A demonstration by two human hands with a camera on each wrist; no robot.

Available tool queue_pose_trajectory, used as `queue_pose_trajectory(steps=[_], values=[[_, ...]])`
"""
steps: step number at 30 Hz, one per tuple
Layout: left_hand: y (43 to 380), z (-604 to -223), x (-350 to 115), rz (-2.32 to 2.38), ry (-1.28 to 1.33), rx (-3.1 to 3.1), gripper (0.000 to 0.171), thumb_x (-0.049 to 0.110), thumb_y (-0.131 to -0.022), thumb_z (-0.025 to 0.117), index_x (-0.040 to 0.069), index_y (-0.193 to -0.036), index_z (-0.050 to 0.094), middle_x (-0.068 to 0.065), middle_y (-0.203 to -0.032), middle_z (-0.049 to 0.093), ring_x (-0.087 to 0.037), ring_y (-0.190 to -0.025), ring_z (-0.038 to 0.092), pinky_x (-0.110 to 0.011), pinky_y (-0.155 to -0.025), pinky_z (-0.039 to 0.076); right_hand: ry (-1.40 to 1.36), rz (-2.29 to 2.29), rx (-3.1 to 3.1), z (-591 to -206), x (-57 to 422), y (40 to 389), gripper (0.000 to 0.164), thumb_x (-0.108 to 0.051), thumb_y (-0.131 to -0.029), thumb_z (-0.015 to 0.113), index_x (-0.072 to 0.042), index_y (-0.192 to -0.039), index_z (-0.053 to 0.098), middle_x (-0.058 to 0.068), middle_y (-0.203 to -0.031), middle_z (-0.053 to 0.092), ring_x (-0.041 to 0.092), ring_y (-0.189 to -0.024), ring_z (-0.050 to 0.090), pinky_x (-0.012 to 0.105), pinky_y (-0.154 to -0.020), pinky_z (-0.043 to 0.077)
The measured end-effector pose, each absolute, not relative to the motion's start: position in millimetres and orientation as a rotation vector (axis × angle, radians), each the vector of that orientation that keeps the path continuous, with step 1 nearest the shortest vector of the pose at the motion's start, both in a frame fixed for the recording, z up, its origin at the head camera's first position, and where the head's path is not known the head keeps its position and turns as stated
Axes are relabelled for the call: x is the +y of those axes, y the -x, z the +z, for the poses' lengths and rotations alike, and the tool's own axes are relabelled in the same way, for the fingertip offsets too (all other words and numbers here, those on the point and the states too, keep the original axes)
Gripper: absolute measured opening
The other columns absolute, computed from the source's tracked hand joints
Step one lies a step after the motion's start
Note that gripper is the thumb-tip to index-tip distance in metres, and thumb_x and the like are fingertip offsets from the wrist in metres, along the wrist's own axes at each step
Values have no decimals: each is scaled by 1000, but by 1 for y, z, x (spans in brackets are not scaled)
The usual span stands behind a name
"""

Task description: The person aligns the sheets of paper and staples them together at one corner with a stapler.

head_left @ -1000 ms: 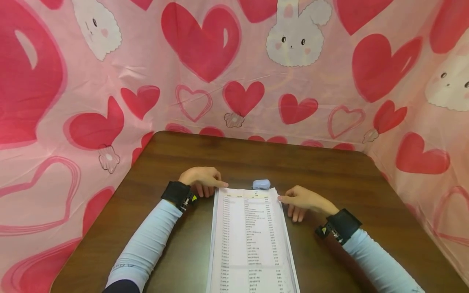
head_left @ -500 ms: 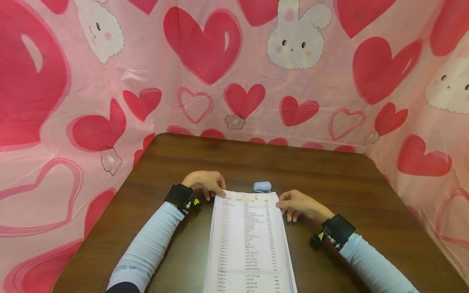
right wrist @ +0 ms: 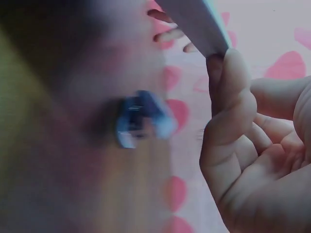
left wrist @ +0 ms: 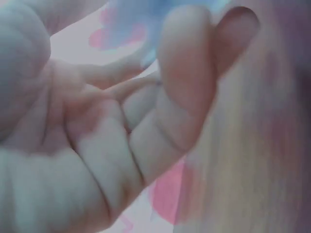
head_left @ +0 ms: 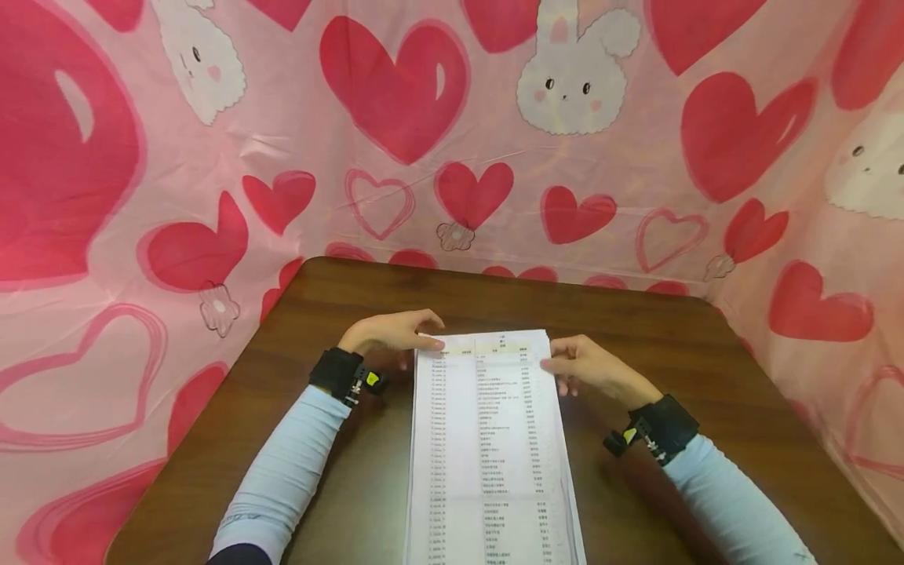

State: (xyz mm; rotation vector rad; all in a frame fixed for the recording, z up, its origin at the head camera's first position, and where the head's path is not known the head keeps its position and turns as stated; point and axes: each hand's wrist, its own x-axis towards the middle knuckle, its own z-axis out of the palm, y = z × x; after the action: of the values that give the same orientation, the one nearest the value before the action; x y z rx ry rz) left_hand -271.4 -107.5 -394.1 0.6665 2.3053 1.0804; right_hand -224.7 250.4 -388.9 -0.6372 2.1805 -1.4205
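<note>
A stack of white printed sheets (head_left: 494,439), with columns of small text, stands in front of me with its far end raised off the table. My right hand (head_left: 596,370) pinches its right edge near the top, between thumb and index finger; the right wrist view shows the stack's edge in that pinch. At the top left corner my left hand (head_left: 388,331) touches the sheets with its thumb, the other fingers loosely spread behind. Beyond the stack, the right wrist view shows a small blue stapler (right wrist: 146,119), blurred; the sheets hide it in the head view.
A brown wooden table (head_left: 339,290) with rounded corners lies beneath. Pink cloth (head_left: 410,196) with hearts and rabbits hangs around its back and sides.
The stack's far end has risen and now covers the stapler. My right hand came in to pinch the edge. My left fingers gripped the corner half a second ago and have since loosened.
</note>
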Motion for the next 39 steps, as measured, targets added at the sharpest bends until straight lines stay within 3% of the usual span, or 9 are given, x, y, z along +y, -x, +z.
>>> queue_pose_trajectory(steps=[3,8,13,18,22,28,33,39], values=[[268,-382,-117,1207,-740,2316,55,37,-77,65,16,-122,41,-7,-95,59,-24,-72,60,-39,-53,48,640,-1447,2220,-361,245,224,27,-13,-86,58,-2,-110,55,21,-77,60,40,-51,48,36,-42,42],[252,-332,-119,1418,-902,2388,31,21,-84,61,6,-108,49,-11,-80,63,-27,-56,57,-36,-43,42,789,-1489,2387,-318,236,220,20,-13,-86,56,-1,-102,56,20,-69,58,38,-47,47,36,-39,39],[221,-263,-107,1450,-1096,2578,19,9,-86,56,-2,-101,51,-15,-85,60,-28,-63,59,-29,-47,43,1004,-1615,2552,-282,232,209,14,-8,-88,52,1,-98,55,21,-64,53,32,-39,43,34,-34,35],[197,-234,-107,1459,-1286,2759,18,5,-84,57,1,-101,54,-13,-88,60,-25,-65,58,-30,-49,43,1171,-1755,2679,-266,222,200,12,-2,-87,52,3,-97,56,19,-70,57,28,-38,45,32,-34,38],[186,-227,-108,1444,-1341,2907,18,2,-82,58,2,-100,55,-12,-90,60,-24,-64,58,-28,-43,39,1272,-1827,2722,-265,212,199,10,0,-86,52,6,-94,55,19,-68,57,28,-39,46,33,-35,39],[199,-237,-105,1429,-1357,2984,18,7,-83,59,9,-100,55,-5,-90,60,-17,-65,58,-28,-45,40,1312,-1884,2777,-275,211,201,8,4,-84,53,7,-91,54,19,-66,57,31,-38,46,31,-35,40],[216,-257,-110,1420,-1271,3022,21,19,-83,61,18,-103,53,5,-90,59,-10,-66,55,-28,-50,42,1374,-1917,2738,-289,211,205,11,10,-82,52,9,-93,53,19,-62,55,25,-38,47,30,-36,40],[223,-272,-107,1477,-1260,2945,35,20,-84,60,19,-116,44,3,-97,57,-11,-72,57,-30,-58,46,1452,-1989,2707,-303,210,212,16,13,-80,52,10,-96,53,20,-66,54,16,-40,48,26,-38,40]])
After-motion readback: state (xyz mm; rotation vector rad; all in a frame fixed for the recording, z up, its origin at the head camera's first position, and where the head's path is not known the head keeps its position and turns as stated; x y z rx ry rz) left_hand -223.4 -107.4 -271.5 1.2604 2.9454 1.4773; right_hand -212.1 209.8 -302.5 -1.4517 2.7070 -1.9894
